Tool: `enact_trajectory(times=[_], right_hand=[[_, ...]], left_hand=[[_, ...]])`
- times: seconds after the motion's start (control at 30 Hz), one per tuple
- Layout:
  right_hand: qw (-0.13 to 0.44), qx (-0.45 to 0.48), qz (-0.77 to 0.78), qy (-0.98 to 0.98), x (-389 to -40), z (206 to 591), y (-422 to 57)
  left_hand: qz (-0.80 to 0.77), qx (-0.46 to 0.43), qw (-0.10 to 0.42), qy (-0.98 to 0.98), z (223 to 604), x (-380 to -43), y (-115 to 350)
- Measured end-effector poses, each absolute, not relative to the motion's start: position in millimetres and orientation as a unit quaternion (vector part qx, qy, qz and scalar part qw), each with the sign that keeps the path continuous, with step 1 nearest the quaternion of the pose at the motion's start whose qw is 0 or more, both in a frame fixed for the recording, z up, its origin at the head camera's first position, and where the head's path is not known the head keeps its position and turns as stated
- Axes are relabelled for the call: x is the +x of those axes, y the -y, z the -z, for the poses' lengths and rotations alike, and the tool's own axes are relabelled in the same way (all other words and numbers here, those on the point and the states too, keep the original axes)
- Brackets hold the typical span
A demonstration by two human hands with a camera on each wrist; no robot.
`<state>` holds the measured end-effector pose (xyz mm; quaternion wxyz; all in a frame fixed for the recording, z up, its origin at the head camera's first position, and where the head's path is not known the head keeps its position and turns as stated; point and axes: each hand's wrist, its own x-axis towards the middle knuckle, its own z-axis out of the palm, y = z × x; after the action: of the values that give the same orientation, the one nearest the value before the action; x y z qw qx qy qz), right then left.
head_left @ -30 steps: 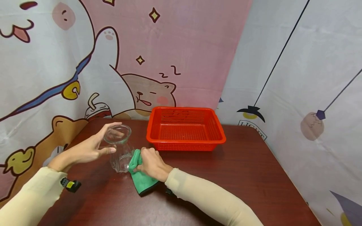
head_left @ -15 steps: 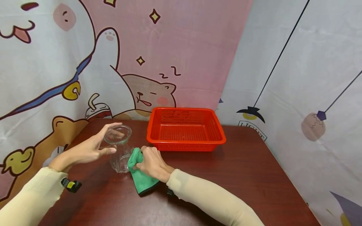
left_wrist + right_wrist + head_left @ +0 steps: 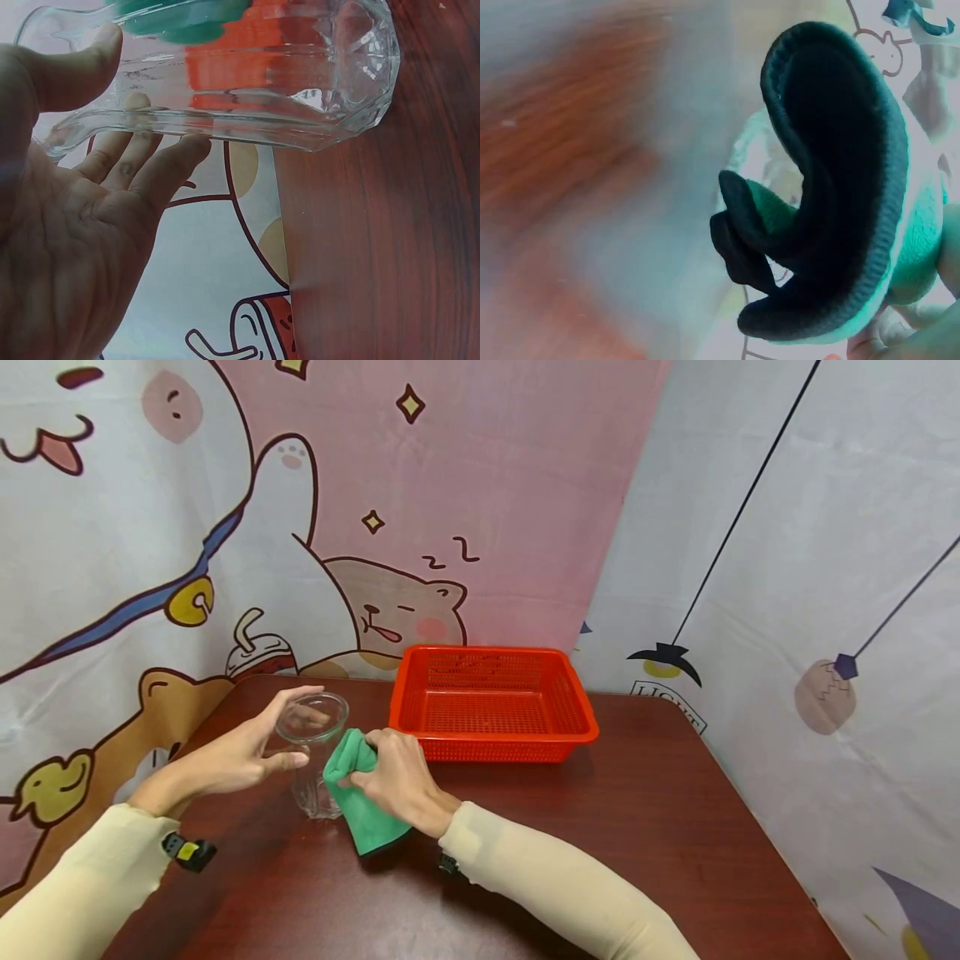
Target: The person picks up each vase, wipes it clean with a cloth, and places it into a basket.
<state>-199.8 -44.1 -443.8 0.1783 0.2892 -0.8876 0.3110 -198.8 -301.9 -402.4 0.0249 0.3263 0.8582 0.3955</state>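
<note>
A clear glass vase (image 3: pixel 313 789) with a flared rim and faceted sides stands upright on the table's left side. My left hand (image 3: pixel 232 756) holds it near the neck, thumb on the near side and fingers behind; the left wrist view shows the thumb (image 3: pixel 101 64) against the glass. Bunched in my right hand (image 3: pixel 401 781) is a green cloth (image 3: pixel 369 820) with a dark edge, pressed close to the vase's right side. That cloth's dark-edged folds (image 3: pixel 847 172) hang down large in the right wrist view.
Behind and right of the vase, a red plastic basket (image 3: pixel 495 747) with perforated walls sits on the dark reddish-brown table (image 3: pixel 600 843). Cartoon-printed curtains (image 3: pixel 510 510) rise along the table's back and sides.
My right hand has moved the cloth up and slightly left along the vase's side. The left hand, vase and basket have stayed in place.
</note>
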Motion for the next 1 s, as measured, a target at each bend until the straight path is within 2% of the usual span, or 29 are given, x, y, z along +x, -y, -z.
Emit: enact_trajectory(times=[0.53,0.87,1.0], right_hand=[[0.217,0.294,-0.401,0.84,-202.9,413.1,45.4],[0.27,0.311,-0.434,0.801,-204.0,392.8,30.5],[0.267,0.318,-0.431,0.801,-204.1,390.6,27.0]], left_hand=[[-0.391,0.325,0.029,-0.861,402.6,-198.4,302.3],[-0.375,0.306,0.026,-0.875,398.0,-197.2,298.6],[-0.37,0.307,0.022,-0.877,398.5,-197.5,298.0]])
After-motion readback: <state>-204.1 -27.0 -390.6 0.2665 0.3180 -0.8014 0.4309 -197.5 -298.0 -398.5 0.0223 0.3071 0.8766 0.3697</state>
